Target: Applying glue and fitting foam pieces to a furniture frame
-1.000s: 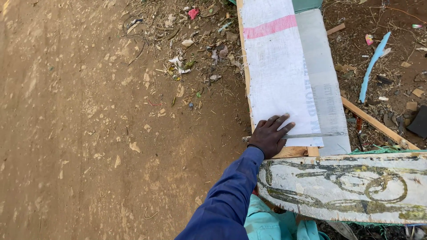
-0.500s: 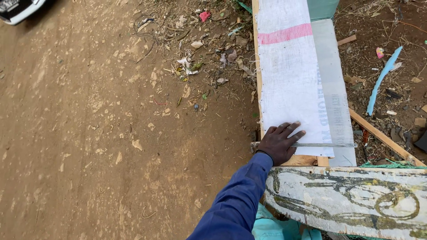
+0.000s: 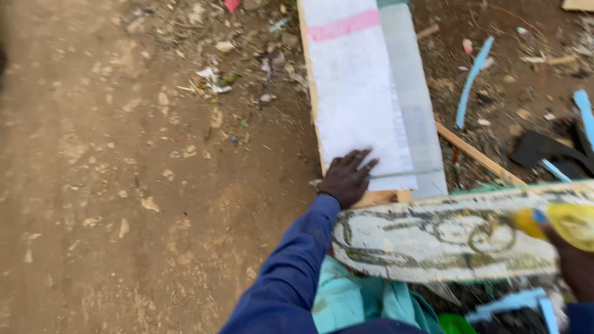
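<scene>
- Two hands show: the left hand (image 3: 348, 178) lies flat, fingers spread, pressing on the near end of a white board (image 3: 356, 93); its grip is wide open, closed around nothing.
- No container is in view; nothing is held inside anything.
- A thin metal strip (image 3: 402, 174), possibly a ruler or blade, lies across the board just right of the left fingertips; whether they touch it is unclear.
- The board carries a pink band (image 3: 344, 26) at its far end, well beyond the left hand, and a grey panel (image 3: 411, 105) runs along its right edge.
- Bare wood (image 3: 382, 198) shows just under the board's near edge, right of the left wrist.
- A blue sleeve (image 3: 291, 272) covers the left arm.
- The right hand (image 3: 572, 263), blurred at the lower right edge, has its grip closed on a yellow tool (image 3: 566, 221); what kind of tool cannot be told.
- A worn white plank (image 3: 445, 238) with dark scrawled marks lies crosswise between the two hands, the tool just over its right end.
- Turquoise cloth (image 3: 356, 300) sits below the plank, near the left elbow.
- Outdoors, brown dirt ground (image 3: 124, 185) spreads left of the left hand, with litter scattered beyond it.
- Right of the board lie a wooden stick (image 3: 479, 154) and a blue strip (image 3: 471, 80) among debris.
</scene>
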